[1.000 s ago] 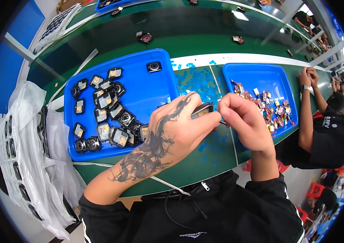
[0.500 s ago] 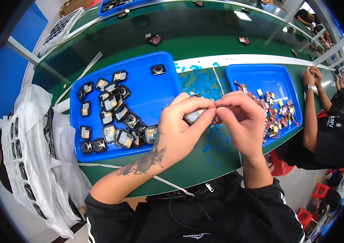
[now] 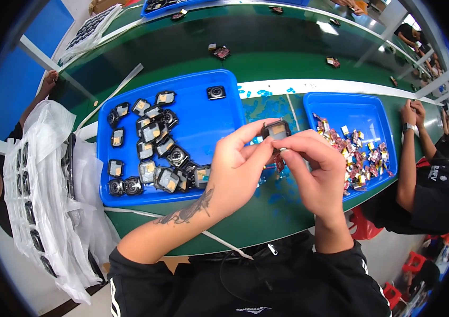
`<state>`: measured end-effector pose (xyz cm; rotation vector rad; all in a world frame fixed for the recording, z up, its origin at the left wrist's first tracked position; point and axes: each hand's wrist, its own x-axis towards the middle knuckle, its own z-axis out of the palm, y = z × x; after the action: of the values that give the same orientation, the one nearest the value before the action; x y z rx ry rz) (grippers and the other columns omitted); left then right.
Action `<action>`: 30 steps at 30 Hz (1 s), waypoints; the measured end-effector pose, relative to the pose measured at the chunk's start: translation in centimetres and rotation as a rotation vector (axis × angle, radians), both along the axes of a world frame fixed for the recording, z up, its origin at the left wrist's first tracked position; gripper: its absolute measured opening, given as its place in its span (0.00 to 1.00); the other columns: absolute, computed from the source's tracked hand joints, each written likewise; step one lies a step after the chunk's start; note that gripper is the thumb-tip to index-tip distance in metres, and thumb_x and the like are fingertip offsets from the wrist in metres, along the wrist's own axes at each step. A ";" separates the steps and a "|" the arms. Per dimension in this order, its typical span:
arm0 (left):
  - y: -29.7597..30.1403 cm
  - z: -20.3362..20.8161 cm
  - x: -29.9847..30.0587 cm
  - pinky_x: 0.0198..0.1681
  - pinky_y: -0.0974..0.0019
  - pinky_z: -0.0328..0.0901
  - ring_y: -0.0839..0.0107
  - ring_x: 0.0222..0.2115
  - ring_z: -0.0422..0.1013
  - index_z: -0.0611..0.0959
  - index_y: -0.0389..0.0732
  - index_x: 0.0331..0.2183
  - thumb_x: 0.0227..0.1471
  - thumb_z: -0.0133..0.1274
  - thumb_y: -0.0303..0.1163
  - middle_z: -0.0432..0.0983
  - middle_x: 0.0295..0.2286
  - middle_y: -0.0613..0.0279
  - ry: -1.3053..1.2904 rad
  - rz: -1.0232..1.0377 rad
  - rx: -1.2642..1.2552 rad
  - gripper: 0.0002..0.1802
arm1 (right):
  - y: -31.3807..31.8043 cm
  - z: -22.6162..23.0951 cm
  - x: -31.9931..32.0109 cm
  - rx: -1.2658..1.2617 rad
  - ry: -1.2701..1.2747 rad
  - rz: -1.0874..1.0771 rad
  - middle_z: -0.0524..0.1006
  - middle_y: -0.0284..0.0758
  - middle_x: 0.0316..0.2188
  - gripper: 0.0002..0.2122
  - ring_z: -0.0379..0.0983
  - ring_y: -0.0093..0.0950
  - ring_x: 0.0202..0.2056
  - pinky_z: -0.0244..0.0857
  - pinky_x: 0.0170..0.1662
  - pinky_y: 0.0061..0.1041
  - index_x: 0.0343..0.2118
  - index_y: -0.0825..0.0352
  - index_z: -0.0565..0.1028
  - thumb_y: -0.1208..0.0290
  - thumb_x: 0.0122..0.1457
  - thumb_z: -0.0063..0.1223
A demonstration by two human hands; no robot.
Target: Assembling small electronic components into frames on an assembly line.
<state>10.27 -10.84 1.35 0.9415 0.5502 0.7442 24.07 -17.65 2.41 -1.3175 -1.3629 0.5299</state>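
Note:
My left hand [image 3: 241,165] is closed around a square black smartwatch case [image 3: 276,130] with a grey face, raised above the green bench. My right hand [image 3: 317,171] meets it there, thumb and forefinger pinched at the case's lower edge. A tiny pale bit shows at those fingertips; its kind is unclear. Just below hangs a small dark red circuit board piece [image 3: 278,161], partly hidden by the fingers. Left of my hands, a blue tray [image 3: 208,113] holds several similar watch cases [image 3: 151,132]. To the right, another blue tray [image 3: 335,105] contains a heap of red circuit boards [image 3: 359,158] with yellow and white parts.
Blue film scraps [image 3: 267,108] litter the green bench [image 3: 256,216] between the trays. Beyond a white rail, a green belt [image 3: 182,53] carries scattered board pieces. White wrapping with black watch parts [image 3: 39,179] stands at left. A co-worker [image 3: 420,179] sits at right; another person's arm [image 3: 37,98] reaches in at left.
The watch case has come up and its grey face now shows more fully above my left fingers. The red board piece is more visible below my fingertips. A person's arm has appeared at far left.

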 end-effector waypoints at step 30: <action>-0.9 -1.2 -0.3 0.49 0.70 0.69 0.73 0.43 0.73 0.74 0.26 0.51 0.59 0.50 0.21 0.77 0.43 0.53 -0.059 -0.018 0.111 0.18 | -0.5 1.8 0.9 -0.130 -0.130 -0.159 0.71 0.27 0.16 0.03 0.53 0.13 0.15 0.45 0.18 0.19 0.27 0.68 0.78 0.80 0.49 0.62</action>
<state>9.94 -11.71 0.19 1.0226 0.4513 0.7904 24.95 -18.12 4.18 -1.5747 -1.3329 0.4358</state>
